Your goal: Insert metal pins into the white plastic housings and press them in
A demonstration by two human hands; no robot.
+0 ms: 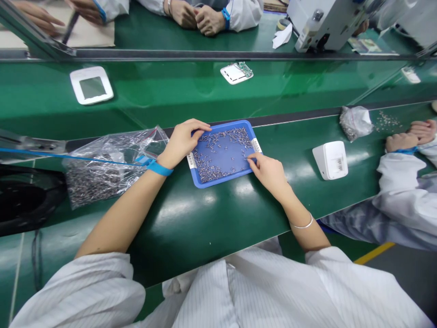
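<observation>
A shallow blue tray [223, 183] lies on the green bench in front of me. Many small metal screws [211, 171] are scattered in it, thickest along its left side and top right. My left hand [186, 139] is closed over the tray's upper left corner, fingers bent at the rim. At the lower right rim, my right hand [268, 172] has thumb and forefinger pinched together over the edge; what sits between these fingertips is too small to make out. A blue wrist strap [160, 168] with a cord is on my left wrist.
A clear plastic bag of screws [99, 177] lies to the left, beside a black object [30, 196]. To the right stand a white housing [330, 160] and a small bag [355, 122]. White parts [91, 85] lie beyond. Co-workers' hands [411, 135] rest at right and across.
</observation>
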